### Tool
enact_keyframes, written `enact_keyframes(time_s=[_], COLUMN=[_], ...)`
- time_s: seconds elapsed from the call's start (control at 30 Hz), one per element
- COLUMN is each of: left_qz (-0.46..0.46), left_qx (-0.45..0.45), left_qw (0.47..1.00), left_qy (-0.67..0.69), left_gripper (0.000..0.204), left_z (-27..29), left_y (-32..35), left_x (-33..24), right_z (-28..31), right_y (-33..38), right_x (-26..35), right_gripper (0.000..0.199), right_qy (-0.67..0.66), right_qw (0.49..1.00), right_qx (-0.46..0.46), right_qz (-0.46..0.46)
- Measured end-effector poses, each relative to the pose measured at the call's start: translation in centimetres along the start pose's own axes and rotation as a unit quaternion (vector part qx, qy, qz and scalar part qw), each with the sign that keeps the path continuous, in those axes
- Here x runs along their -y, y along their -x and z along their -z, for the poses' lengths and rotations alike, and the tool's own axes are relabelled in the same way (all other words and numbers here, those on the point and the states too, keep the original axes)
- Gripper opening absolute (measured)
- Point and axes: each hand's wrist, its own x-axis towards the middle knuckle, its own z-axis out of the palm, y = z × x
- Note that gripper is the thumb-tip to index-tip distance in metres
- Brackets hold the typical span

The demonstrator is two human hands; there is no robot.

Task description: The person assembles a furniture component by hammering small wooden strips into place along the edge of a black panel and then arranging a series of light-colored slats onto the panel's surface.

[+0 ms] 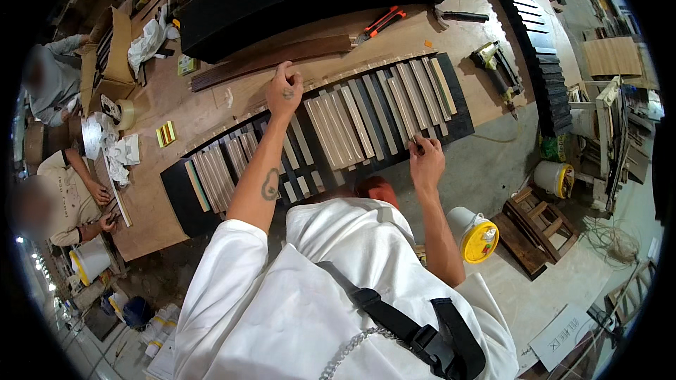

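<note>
A long black board [461,102] lies slantwise on the bench in front of me, bearing rows of thin wooden strips [338,123] in beige, grey and brown, side by side with dark gaps. My left hand [284,93] hovers at the board's far edge, left of its middle. Its fingers are curled closed; anything between them is too small to make out. Down at the near edge, toward the right, my right hand [427,162] has its fingers pinched together beside the strip ends. What it grips, if anything, is hidden.
Beyond the board lie a brown wooden bar [274,62], orange-handled pliers [382,23], a hammer [461,17] and a nail gun [498,74]. A big black box [317,0] stands behind. Two people work at left. A yellow-lidded bucket [480,241] stands at right.
</note>
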Motion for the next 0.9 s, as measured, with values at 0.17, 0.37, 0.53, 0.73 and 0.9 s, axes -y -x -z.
enact_keyframes(time_s=[0.17,0.37,0.53,0.73,0.9], left_qz=[-0.003,-0.024,-0.01,-0.06,-0.061], left_qx=[0.014,0.015,0.042,0.07,0.022], left_qw=[0.999,0.999,0.997,0.993,0.997], left_qy=[0.042,0.035,0.058,0.076,0.039], left_gripper=[0.043,0.043,0.04,0.041,0.04], left_z=[0.3,0.6,0.6,1.5,1.6], left_y=[0.1,0.2,-0.1,0.1,0.9], left_x=[0.2,1.0,1.1,1.3,2.3], right_z=[-1.3,-1.0,-1.1,-2.7,-3.6], right_y=[-1.4,0.0,2.2,2.7,3.2], right_x=[0.2,2.7,5.4,4.6,5.8], right_gripper=[0.022,0.04,0.035,0.04,0.038], right_qy=[0.007,0.002,-0.075,-0.078,-0.009], right_qw=[1.0,0.989,0.97,0.976,0.986], right_qx=[-0.006,-0.018,0.156,0.188,0.146], right_qz=[0.02,0.146,0.171,0.075,0.077])
